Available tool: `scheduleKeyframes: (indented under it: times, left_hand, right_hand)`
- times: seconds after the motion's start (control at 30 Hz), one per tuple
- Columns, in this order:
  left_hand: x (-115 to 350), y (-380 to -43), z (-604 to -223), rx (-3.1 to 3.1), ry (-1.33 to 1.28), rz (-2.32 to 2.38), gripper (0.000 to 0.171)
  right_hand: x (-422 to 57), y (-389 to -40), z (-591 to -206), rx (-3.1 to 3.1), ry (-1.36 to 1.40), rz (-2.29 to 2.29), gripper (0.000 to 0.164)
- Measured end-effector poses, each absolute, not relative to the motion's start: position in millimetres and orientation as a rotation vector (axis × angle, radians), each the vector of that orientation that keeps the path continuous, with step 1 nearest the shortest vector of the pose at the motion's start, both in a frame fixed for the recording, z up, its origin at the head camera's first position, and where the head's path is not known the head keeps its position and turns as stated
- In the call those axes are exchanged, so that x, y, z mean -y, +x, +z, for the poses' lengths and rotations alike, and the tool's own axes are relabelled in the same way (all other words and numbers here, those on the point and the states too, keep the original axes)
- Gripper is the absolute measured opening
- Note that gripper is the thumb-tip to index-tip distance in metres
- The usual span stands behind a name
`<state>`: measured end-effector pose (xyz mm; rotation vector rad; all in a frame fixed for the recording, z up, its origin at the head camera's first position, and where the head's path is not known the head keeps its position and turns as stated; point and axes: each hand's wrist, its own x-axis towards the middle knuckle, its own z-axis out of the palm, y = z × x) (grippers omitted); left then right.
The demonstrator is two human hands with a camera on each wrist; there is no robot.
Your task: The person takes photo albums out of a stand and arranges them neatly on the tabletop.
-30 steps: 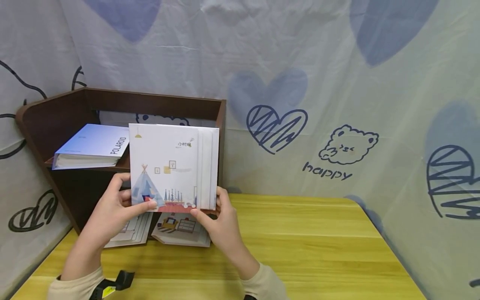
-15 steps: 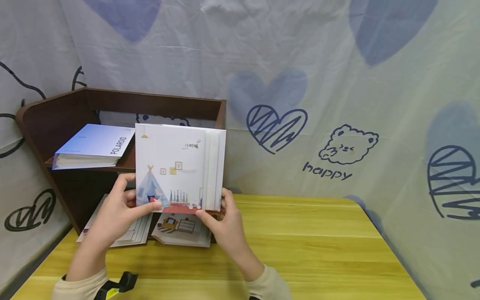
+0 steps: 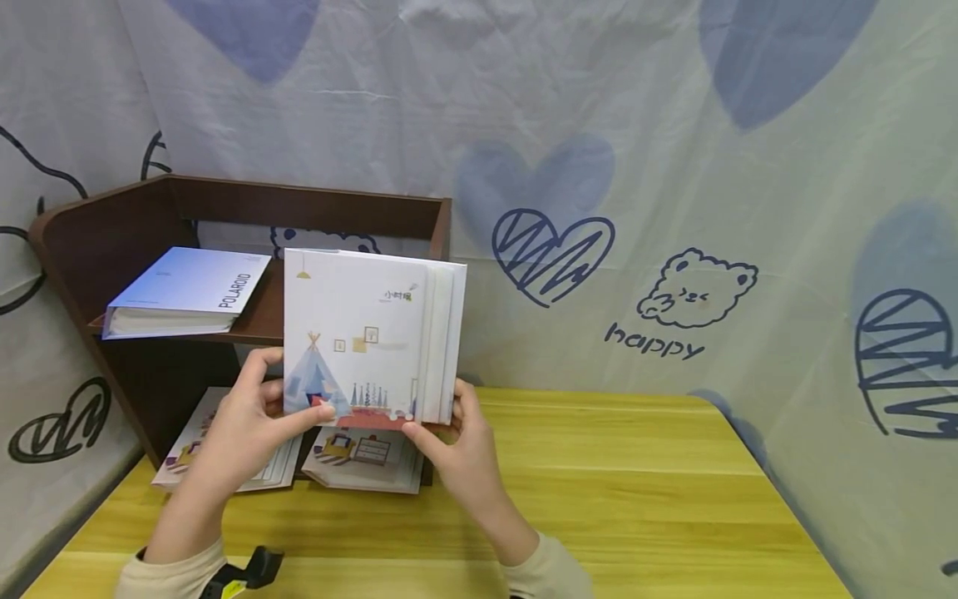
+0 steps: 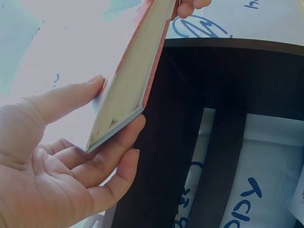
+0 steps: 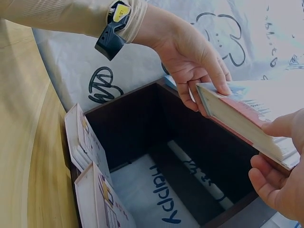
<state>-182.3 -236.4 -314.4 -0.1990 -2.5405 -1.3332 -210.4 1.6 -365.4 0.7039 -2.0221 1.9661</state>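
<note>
Both my hands hold a white photo album (image 3: 352, 304) upright in front of the shelf, its cover printed with a blue tent and a red floor strip. My left hand (image 3: 258, 416) grips its lower left corner, thumb on the cover and fingers behind. At the lower right corner, my right hand (image 3: 462, 453) pinches it the same way. In the left wrist view the album's page edges (image 4: 128, 80) show between two covers, with my left hand (image 4: 61, 152) around one corner. The right wrist view shows both hands on the album (image 5: 247, 114) from below.
A dark brown two-level shelf (image 3: 314, 190) stands on the yellow wood-grain table (image 3: 599, 482). On its upper board lies a blue POLAROID album (image 3: 187, 279). Two white albums stand below: a left one (image 3: 183, 445), partly behind my arm, and a right one (image 3: 367, 457). A printed cloth (image 3: 539, 100) hangs behind.
Both hands have carried the album a little to the right across the shelf front. More of the POLAROID album and the lower left album shows. The grips look unchanged.
</note>
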Motion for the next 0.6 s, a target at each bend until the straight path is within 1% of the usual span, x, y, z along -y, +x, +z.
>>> scheduleKeyframes:
  times: [0.6]
  left_hand:
    - [221, -182, -317, 2.550, -0.240, -1.367, 0.074]
  right_hand:
    - [-18, -209, -377, 2.012, 0.676, 1.942, 0.055]
